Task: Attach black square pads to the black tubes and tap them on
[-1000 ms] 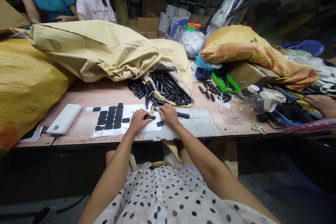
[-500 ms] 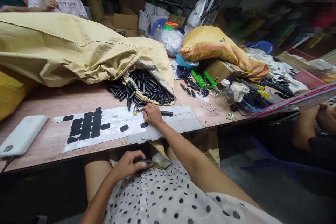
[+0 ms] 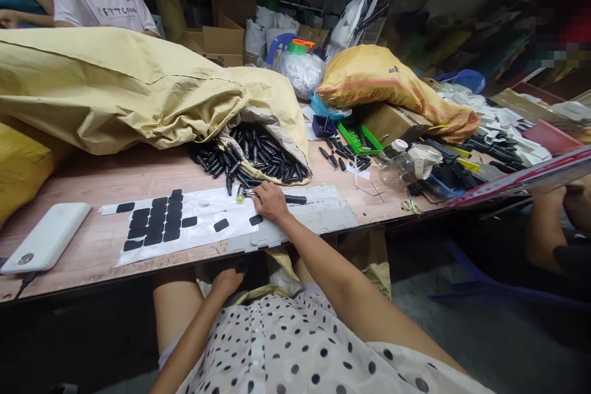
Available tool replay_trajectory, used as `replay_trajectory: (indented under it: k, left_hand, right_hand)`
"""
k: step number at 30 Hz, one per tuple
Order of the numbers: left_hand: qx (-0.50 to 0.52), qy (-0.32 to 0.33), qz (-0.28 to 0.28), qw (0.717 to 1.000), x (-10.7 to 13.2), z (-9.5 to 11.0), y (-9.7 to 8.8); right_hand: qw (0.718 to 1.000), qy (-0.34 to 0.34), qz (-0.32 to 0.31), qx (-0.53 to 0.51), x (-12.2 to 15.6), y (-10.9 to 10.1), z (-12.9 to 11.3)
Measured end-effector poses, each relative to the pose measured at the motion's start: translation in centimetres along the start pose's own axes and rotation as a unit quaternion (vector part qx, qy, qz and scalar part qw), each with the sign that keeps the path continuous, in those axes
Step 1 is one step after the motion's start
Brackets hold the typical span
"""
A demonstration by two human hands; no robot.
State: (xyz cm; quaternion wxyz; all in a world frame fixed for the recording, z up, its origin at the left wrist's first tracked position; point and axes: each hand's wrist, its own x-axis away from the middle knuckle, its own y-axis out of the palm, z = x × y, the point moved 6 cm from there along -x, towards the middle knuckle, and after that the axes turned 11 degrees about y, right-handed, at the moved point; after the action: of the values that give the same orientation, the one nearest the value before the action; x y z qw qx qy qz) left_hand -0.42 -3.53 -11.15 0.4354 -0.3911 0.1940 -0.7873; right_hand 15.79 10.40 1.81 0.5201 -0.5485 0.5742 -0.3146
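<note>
My right hand (image 3: 271, 200) rests on the table, its fingers closed on a black-handled tool (image 3: 295, 199) with a metal shaft and a yellowish end, perhaps a small mallet. Under and beside it lie a grey board (image 3: 323, 212) and a white backing sheet (image 3: 198, 231) bearing rows of black rounded stickers (image 3: 157, 220). Low over my lap, below the table edge, is my left hand (image 3: 228, 282); its fingers reach into shadow, so what they hold, if anything, is hidden. Behind my right hand, black tubular parts (image 3: 270, 157) spill from a large beige sack (image 3: 184, 92).
A white power bank (image 3: 48, 237) with a cable lies at left. Towards the right are a green tray (image 3: 360, 138), a clear jar (image 3: 399, 169), scissors (image 3: 410, 205) and a yellow sack (image 3: 369, 77). Co-workers sit across the table (image 3: 104, 6) and at far right (image 3: 547, 228).
My left hand has dropped lower into the shadow by my lap; the black cylindrical part it held is no longer visible. My right hand stays on the tool. The view has shifted slightly.
</note>
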Motion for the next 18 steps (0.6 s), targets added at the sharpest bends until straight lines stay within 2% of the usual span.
replay_trajectory:
  k: [3,4,6,7,8,9,11,13,14,16,18]
  left_hand:
    - [0.047,0.098,-0.084,0.991,2.1,4.2,-1.9]
    - [0.076,0.136,-0.132,0.979,3.0,5.8,-2.6]
    - [0.156,0.173,-0.217,0.948,4.5,8.5,-4.7]
    - [0.190,0.181,-0.222,0.939,4.6,9.5,-6.1]
    - [0.214,0.187,-0.198,0.938,4.3,10.2,-7.8]
    - [0.226,0.190,-0.139,0.945,3.5,10.6,-9.8]
    - [0.210,0.170,0.044,0.962,1.0,10.1,-14.1]
    - [0.163,0.108,0.233,0.953,-1.3,8.8,-17.8]
    - [0.138,0.075,0.294,0.943,-2.5,8.3,-18.9]
    - [0.094,0.022,0.352,0.931,-4.8,7.7,-20.0]
    - [0.055,-0.003,0.367,0.928,-6.9,7.7,-20.1]
  right_hand:
    - [1.000,0.002,0.001,0.005,0.0,0.1,0.0]
    - [1.000,0.002,0.002,0.005,0.1,0.1,0.0]
    - [1.000,-0.001,0.003,0.003,0.1,0.1,0.0]
    - [1.000,-0.002,0.004,0.001,0.1,0.2,0.1]
    - [1.000,-0.002,0.004,0.000,0.1,0.2,0.1]
    - [1.000,-0.002,0.004,-0.001,0.1,0.2,0.1]
    - [1.000,0.001,0.005,-0.003,0.1,0.2,0.1]
    - [1.000,0.002,0.005,-0.003,0.1,0.3,0.2]
    - [1.000,0.001,0.004,-0.004,0.1,0.3,0.2]
    - [1.000,-0.002,0.004,-0.008,0.1,0.3,0.2]
    - [1.000,-0.005,0.006,-0.010,0.2,0.3,0.2]
